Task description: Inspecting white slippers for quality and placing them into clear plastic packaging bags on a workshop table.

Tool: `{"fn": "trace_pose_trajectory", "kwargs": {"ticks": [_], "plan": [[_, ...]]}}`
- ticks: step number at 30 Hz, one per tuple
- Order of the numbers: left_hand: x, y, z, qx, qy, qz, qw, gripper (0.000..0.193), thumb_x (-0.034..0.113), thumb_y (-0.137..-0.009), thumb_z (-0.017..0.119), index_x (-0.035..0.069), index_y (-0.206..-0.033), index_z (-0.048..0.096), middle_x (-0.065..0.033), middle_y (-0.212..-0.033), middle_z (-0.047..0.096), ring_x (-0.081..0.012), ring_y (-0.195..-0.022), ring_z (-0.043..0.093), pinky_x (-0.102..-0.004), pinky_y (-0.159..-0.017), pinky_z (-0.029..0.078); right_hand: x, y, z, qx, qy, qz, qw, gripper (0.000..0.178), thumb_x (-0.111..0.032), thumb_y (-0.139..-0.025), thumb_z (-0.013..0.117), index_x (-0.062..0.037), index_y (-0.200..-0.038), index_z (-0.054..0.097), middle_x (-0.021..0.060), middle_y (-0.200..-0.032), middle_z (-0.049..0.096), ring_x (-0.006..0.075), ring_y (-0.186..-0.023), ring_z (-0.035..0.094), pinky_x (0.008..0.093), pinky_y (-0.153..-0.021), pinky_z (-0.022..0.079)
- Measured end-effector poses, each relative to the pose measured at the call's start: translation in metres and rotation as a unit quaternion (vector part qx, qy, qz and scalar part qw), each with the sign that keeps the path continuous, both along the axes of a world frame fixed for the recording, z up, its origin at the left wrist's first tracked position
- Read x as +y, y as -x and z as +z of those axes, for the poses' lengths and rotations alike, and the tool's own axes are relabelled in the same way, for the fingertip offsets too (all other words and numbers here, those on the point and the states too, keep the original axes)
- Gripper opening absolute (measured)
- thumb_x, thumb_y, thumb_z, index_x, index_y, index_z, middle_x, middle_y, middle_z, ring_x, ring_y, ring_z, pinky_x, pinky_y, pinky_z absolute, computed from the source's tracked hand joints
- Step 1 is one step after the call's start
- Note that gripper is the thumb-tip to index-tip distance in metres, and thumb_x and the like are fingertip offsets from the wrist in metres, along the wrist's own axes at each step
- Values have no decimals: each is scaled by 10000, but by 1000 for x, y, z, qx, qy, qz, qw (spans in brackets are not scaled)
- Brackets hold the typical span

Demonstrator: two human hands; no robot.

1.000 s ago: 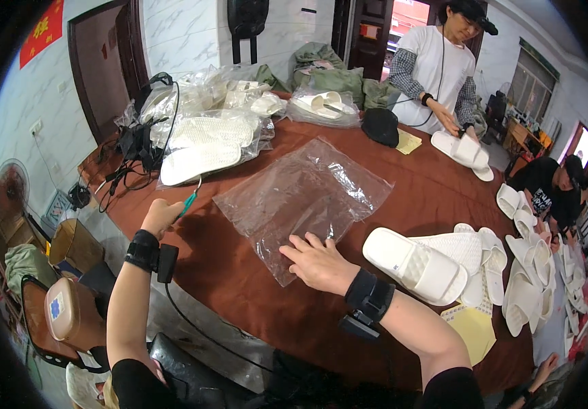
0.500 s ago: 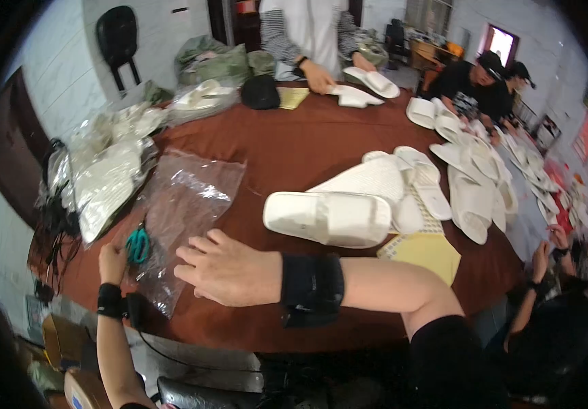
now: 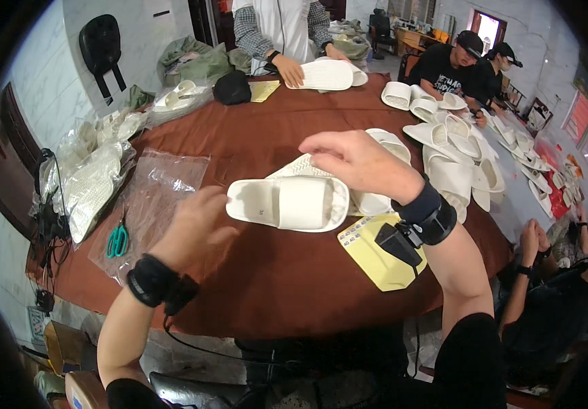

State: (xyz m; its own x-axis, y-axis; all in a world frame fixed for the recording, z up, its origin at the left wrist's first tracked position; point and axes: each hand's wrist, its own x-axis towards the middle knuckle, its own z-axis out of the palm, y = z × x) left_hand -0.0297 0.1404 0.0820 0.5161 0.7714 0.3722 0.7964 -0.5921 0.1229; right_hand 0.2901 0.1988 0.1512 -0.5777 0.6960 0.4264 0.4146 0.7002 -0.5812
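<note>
Left hand [image 3: 198, 225] and right hand [image 3: 358, 160], apart from each other, flank a smooth white broad-strapped slipper [image 3: 300, 202].
The slipper lies between the hands on the brown-cloth worktop [image 3: 273, 286]; the left's fingers are parted beside its heel, the right curves loosely over the strap end, and whether either touches cannot be told. A hasty sweep of the right could knock the white zigzag-textured slipper [image 3: 297, 167] behind askew. Left of the left hand, teal-handled scissors [image 3: 117, 240] lie on a flat clear plastic bag [image 3: 171, 177]; dragged, their blades might nick its thin film. Beyond, a bulging transparent bag [image 3: 99, 180] contains white slippers.
</note>
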Motion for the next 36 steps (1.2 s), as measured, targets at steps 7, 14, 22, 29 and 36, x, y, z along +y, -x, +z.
{"fn": "trace_pose_trajectory", "kwargs": {"ticks": [7,14,22,29,36], "plan": [[33,-79,-13,180,127,52,974,1092,422,-657,855,30,-1493,272,-215,-1516,319,-419,-1424,261,-523,-1106,289,-24,-75,-24,17,16,-35,999,287,-170,-908,597,29,-1105,661,201,-988,703,276,-880,688,349,-801,526],[52,-89,-6,126,198,52,971,938,393,-651,826,76,-1432,412,-195,-1472,394,-373,-1407,313,-540,-1084,297,-39,-125,-49,65,56,-65,994,279,-178,-918,594,2,-1119,666,173,-949,716,239,-859,689,327,-792,525],[32,-72,-14,-114,173,101,973,494,273,-789,682,1,-1194,605,-204,-956,702,-351,-882,688,-406,-813,522,-61,-132,-51,55,57,-75,994,285,-189,-921,593,16,-1105,666,173,-951,715,240,-870,685,337,-802,522],[-11,-69,27,-330,237,102,908,330,116,-876,586,-98,-1123,629,-121,-1010,702,-176,-908,654,-330,-813,512,-78,-126,-52,33,66,-63,995,290,-186,-920,587,17,-1114,661,186,-980,711,251,-899,687,345,-824,523],[-56,-94,82,-476,274,-41,834,318,109,-920,584,-63,-1187,604,-106,-1116,674,-164,-974,643,-318,-868,510,-69,-109,-66,15,94,-73,993,359,-178,-919,588,-3,-1232,599,190,-1038,693,260,-926,674,345,-842,514]]}}
